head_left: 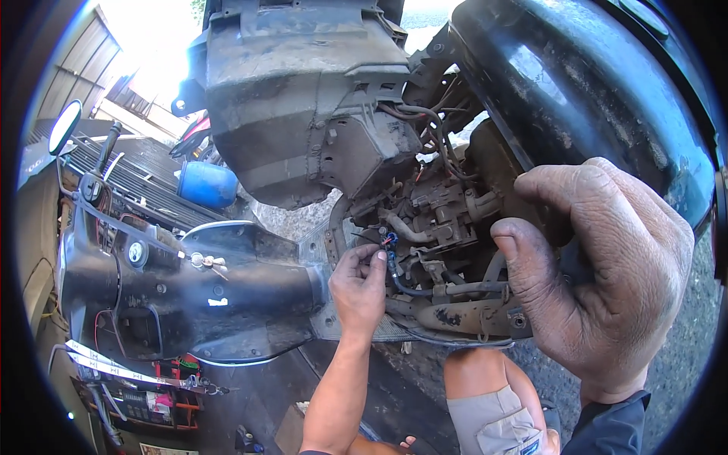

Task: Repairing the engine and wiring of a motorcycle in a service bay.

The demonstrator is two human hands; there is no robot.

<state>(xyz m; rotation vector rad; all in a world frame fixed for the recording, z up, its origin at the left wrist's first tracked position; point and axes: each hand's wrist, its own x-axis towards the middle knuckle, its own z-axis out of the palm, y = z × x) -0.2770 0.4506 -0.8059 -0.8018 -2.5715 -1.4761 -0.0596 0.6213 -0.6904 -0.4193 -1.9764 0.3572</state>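
Note:
My left hand (359, 288) reaches into the opened middle of a scooter. Its thumb and forefinger are pinched on a small blue wire connector (390, 241), with thin coloured wires at it. Just beyond lies the exposed, dirty engine (440, 216) with its hoses and a dark cable. Close to the camera on the right, my right hand (607, 265) is raised with bent fingers. A gap shows between its thumb and forefinger, with nothing visible in it. Its other fingers are mostly hidden behind the hand.
A grey plastic underseat box (303, 114) stands above the engine. The dark, glossy body panel (591, 83) fills the upper right. Leftward are the scooter's front panel (152, 265), hanging keys (208, 262), a mirror (65, 127) and a blue barrel (207, 184). A red-framed rack (152, 398) holds small items.

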